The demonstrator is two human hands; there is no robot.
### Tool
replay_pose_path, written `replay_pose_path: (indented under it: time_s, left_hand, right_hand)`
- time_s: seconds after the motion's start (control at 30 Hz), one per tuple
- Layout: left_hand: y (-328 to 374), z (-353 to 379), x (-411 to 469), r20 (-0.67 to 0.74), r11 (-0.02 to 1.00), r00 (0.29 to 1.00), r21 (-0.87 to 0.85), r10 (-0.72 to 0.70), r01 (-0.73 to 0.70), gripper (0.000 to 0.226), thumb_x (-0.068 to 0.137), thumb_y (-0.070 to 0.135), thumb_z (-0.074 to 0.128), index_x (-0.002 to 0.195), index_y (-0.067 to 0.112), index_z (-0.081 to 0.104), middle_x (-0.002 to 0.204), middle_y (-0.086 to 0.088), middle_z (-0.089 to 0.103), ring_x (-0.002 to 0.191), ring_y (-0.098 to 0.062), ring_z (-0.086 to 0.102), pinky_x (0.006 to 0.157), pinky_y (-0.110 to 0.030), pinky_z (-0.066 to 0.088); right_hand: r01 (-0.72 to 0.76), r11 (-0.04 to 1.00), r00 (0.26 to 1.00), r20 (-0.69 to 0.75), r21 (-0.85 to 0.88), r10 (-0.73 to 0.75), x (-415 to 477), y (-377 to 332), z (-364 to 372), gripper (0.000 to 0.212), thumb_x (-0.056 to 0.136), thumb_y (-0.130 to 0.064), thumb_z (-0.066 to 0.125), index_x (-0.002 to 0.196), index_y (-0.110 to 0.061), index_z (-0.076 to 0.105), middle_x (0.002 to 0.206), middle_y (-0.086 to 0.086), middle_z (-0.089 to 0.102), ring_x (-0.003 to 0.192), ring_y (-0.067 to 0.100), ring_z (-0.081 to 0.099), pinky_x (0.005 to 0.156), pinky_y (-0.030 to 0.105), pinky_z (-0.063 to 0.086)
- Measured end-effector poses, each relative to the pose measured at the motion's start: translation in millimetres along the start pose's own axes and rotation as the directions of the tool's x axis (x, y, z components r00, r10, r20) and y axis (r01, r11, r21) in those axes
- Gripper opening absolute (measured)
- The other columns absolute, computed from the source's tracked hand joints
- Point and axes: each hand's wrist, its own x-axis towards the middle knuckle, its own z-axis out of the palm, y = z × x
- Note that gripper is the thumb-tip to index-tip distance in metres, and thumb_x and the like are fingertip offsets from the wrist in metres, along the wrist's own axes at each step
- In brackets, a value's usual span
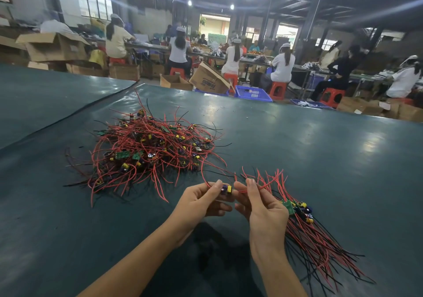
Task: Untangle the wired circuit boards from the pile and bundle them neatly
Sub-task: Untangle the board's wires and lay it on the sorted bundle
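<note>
Beyond the pile (151, 150), off the tabletop (320, 147): blue crate (253, 93), contents too small to tell. Second blue crate (311, 103) further right of it holds white items. Tilted cardboard box (209, 80) just left of the first crate, print upside down, looks like "tempo". Its inside isn't visible.

Pile = tangled red and black wires with small green boards and yellow parts, no common direction, ends sticking out all round.

Near-right of the pile, left hand (201, 198) pinches one small board (226, 189) (yellow and purple parts) between thumb and fingertips. Its red wire (206, 170) loops back toward the pile. Right hand (263, 209), just beside the left, pinches red lead ends between thumb and forefinger.

Right of the pile, partly behind the right hand: sorted bundle (304, 223) flat on the tabletop. Long axis runs diagonally, boards lined up mid-length, short red leads pointing back toward the pile, long red and black tails fanning away to the near right.
</note>
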Motion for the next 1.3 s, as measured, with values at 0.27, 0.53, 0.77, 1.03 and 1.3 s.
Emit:
replay_pose_path:
  time_s: [0.27,0.53,0.77,1.03,1.3]
  left_hand:
    - [-0.3,-1.8,-0.6,-0.052,0.994,0.994,0.053,0.097,-0.094,0.037,0.071,0.041,0.069,0.09,0.009,0.074,0.08,-0.009,0.075,0.067,-0.014,0.067,0.064,-0.021,0.054]
    - [1.1,-0.5,-2.5,-0.051,0.993,0.998,0.112,0.03,-0.024,0.043,0.07,0.061,0.065,0.077,0.02,0.077,0.08,-0.009,0.075,0.067,-0.016,0.07,0.06,-0.022,0.053]
    - [0.2,0.2,-3.3,-0.038,0.991,0.999,0.134,0.019,-0.014,0.051,0.068,0.069,0.062,0.075,0.02,0.077,0.07,-0.007,0.072,0.063,-0.015,0.067,0.059,-0.02,0.05]
    - [-0.2,-0.2,-3.5,-0.007,0.99,0.997,0.116,0.081,-0.079,0.047,0.081,0.055,0.057,0.073,0.013,0.074,0.07,-0.011,0.071,0.064,-0.018,0.067,0.062,-0.023,0.051]
    - [-2.0,-0.1,-3.0,-0.003,0.975,0.994,0.193,0.109,-0.106,0.051,0.077,0.058,0.061,0.069,0.008,0.068,0.062,-0.003,0.068,0.058,-0.013,0.066,0.055,-0.018,0.048]
  right_hand:
    - [0.012,0.968,0.994,0.112,-0.252,0.017,-3.9,6.9,0.7,0.014,0.088,-0.027,0.07,0.077,-0.03,0.08,0.073,-0.002,0.075,0.063,0.008,0.066,0.054,0.019,0.051]
    - [0.093,0.948,0.98,0.194,-0.306,-0.034,-5.4,7.3,0.3,0.027,0.094,-0.025,0.062,0.077,-0.036,0.079,0.077,0.001,0.076,0.076,0.019,0.073,0.071,0.028,0.06]
    - [0.1,0.968,0.969,0.244,-0.229,-0.042,-8.3,5.6,3.8,0.027,0.095,-0.017,0.061,0.079,-0.026,0.081,0.078,0.006,0.077,0.074,0.019,0.074,0.062,0.021,0.057]
    - [0.091,0.964,0.967,0.255,-0.25,-0.025,-6.2,6.6,0.9,0.018,0.088,-0.03,0.064,0.081,-0.029,0.081,0.078,0.003,0.076,0.078,0.017,0.074,0.068,0.023,0.059]
    - [0.092,0.936,0.973,0.23,-0.339,-0.013,-3.2,10.0,-1.7,0.033,0.093,-0.025,0.062,0.069,-0.006,0.073,0.073,0.033,0.059,0.065,0.024,0.054,0.065,0.041,0.052]
